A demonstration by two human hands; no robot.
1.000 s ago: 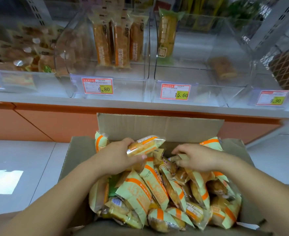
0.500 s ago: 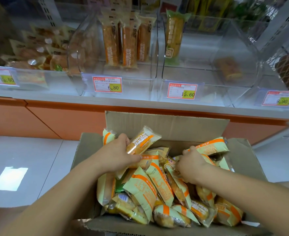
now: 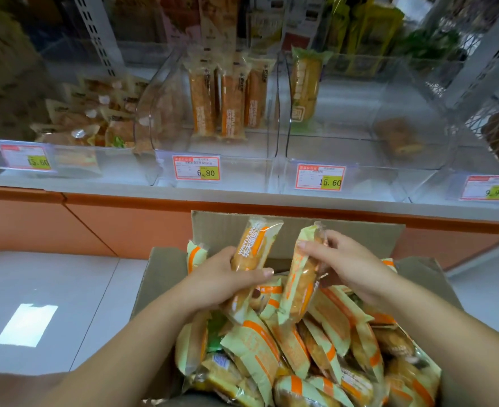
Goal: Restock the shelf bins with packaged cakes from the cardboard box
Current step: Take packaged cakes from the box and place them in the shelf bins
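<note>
An open cardboard box [image 3: 298, 230] stands in front of me, full of several packaged cakes [image 3: 324, 353] in green and orange wrappers. My left hand [image 3: 221, 280] grips one packaged waffle cake [image 3: 254, 248] and holds it upright above the box. My right hand [image 3: 348, 265] grips a second packaged cake [image 3: 304, 271], also lifted and upright. Ahead on the shelf stands a clear bin [image 3: 213, 142] tagged 6.80 with three similar cakes [image 3: 227, 104] standing at its back.
A clear bin [image 3: 359, 148] tagged 15.60 holds one yellow pack [image 3: 305, 83] at its back left. Another bin [image 3: 66, 118] at the left is full of pale packs. The grey shelf edge [image 3: 242, 198] runs above an orange base panel. Pale floor tiles lie to the left.
Both hands have lifted out of the box. The left raised its cake upright; the right closed on a second cake and drew it up out of the pile.
</note>
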